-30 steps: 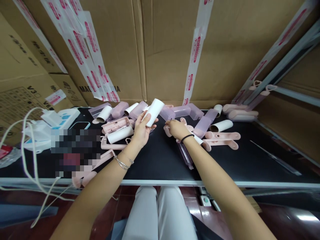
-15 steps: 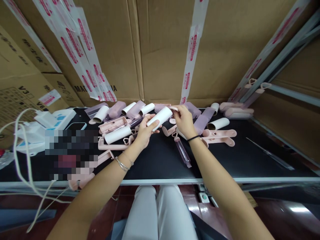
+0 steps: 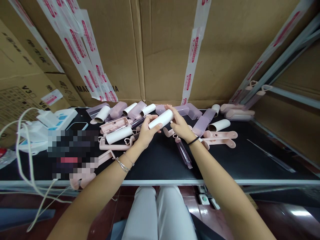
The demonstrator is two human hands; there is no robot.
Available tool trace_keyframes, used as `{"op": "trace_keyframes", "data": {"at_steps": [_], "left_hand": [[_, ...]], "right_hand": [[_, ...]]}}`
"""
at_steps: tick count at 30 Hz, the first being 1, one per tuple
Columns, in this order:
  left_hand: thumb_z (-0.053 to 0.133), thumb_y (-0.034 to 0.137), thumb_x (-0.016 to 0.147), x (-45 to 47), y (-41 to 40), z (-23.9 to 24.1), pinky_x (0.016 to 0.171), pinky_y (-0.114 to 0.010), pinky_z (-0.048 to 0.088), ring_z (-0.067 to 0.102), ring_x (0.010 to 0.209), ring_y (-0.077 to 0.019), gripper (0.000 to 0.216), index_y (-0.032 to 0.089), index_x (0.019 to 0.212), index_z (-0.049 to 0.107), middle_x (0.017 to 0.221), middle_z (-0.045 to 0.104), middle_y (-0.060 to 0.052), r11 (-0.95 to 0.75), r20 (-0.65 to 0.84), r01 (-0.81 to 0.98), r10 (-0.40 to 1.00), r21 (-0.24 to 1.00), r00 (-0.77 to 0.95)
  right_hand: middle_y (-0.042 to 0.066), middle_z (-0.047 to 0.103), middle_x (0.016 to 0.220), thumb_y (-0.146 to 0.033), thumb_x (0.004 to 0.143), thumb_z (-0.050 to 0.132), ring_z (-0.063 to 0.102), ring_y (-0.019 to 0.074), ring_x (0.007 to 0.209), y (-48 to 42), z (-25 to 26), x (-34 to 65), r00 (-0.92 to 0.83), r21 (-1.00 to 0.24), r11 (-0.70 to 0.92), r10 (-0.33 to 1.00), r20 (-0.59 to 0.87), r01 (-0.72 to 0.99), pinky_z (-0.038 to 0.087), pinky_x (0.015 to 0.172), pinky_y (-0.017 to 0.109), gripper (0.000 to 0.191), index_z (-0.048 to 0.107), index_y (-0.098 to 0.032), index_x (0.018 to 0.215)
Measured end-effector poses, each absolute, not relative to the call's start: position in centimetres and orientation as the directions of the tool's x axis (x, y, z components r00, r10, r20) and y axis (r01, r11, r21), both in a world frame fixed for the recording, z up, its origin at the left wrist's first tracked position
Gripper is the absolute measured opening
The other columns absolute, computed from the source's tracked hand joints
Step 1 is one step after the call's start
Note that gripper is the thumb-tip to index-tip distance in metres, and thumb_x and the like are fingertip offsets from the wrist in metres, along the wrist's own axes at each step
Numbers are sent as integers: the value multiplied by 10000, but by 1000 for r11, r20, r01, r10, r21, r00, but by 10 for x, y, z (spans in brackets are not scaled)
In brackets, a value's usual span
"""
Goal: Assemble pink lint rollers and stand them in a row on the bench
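A white cardboard tube (image 3: pixel 161 119) is held tilted above the table, its right end higher. My left hand (image 3: pixel 147 130) wraps its lower left part, thumb across the front. My right hand (image 3: pixel 180 124) closes around the tube's upper right end, with the fingers behind it and that end partly covered. Under my right wrist lies a clear purple tube with a pink heart-shaped loop (image 3: pixel 183 152). Pale pink plastic holders (image 3: pixel 220 138) lie just right of that wrist. Left of my left hand another white tube (image 3: pixel 119 134) rests among pink frames (image 3: pixel 113 146).
Translucent purple sleeves (image 3: pixel 203 122) and more tubes line the back of the black table (image 3: pixel 155 163), against a cardboard wall (image 3: pixel 165 66). A power strip (image 3: pixel 62 120) with white cables stands left. A long thin clear-handled tool (image 3: pixel 272 156) lies right.
My right hand held a small pink piece just off the tube's upper end; now it has closed onto that end, and the piece is out of sight. My left hand keeps its hold.
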State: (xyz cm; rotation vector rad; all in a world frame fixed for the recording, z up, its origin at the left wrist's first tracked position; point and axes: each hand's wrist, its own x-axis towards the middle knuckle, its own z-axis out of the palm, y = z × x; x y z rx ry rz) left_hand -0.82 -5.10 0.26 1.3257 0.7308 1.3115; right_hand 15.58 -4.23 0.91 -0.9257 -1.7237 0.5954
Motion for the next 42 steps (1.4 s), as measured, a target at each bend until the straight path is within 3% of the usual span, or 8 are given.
{"op": "trace_keyframes", "data": {"at_steps": [7,12,20,25,28,32,36,42], "left_hand": [[701,418,715,-13,-51,-1,773,-333,540,556,1006,-217,522,183,1129,487,1183,512,-84,-356,372,-107,890,928,264],[742,320,693,-10,-65,5,1140,-480,238,278,1377,-319,887,217,1420,245,1476,294,-143,-575,413,92,680,813,606],[832,367,562,-3,-74,-3,1127,-598,170,34,1424,-405,1235,275,1471,1,1518,-27,-184,-629,336,293,686,720,645],[768,190,641,-9,-61,1,1161,-516,146,148,1419,-317,1046,254,1436,92,1468,188,-158,-735,520,292,652,612,551],[690,146,701,-13,-55,1,1141,-479,213,305,1347,-281,756,216,1331,278,1362,351,-145,-766,563,322,632,556,532],[647,195,754,-16,-53,0,1100,-433,277,398,1265,-255,506,202,1190,392,1280,426,-128,-738,574,345,670,580,471],[558,311,846,-15,-53,0,1021,-372,357,503,1138,-212,340,204,1142,432,1191,513,-91,-628,504,262,759,732,412],[602,350,820,-13,-47,-8,965,-371,401,565,1059,-195,437,222,1191,408,1212,542,-89,-510,419,135,808,850,414]], "right_hand": [[2,462,1425,-129,622,520,344,233,1364,-45,14,158,-184,-836,541,834,520,91,242,1148,432,674,523,-262,1283],[75,661,1128,-453,826,459,600,231,1087,-46,18,152,63,-903,416,909,411,-109,460,964,409,353,611,-206,1028],[65,660,1111,-508,906,370,595,179,1082,-58,23,133,-43,-921,386,922,384,59,448,989,349,381,584,-212,1014],[78,567,1297,-498,945,265,532,171,1185,-60,22,131,-150,-883,417,907,392,214,418,1023,349,464,521,-216,1210],[114,573,1275,-434,942,304,505,217,1205,-61,34,150,-34,-728,470,850,525,499,365,1047,412,423,526,-187,1204],[186,567,1222,-297,910,365,494,280,1173,-63,51,198,312,-549,99,733,604,830,340,1019,468,364,519,-121,1190],[264,532,1212,-348,873,454,482,368,1177,-65,47,234,551,-411,-410,768,327,815,367,947,515,426,508,-62,1184],[295,509,1237,-457,858,467,544,352,1148,-61,33,237,560,-273,-544,828,-23,794,418,902,447,587,434,-43,1273]]}}
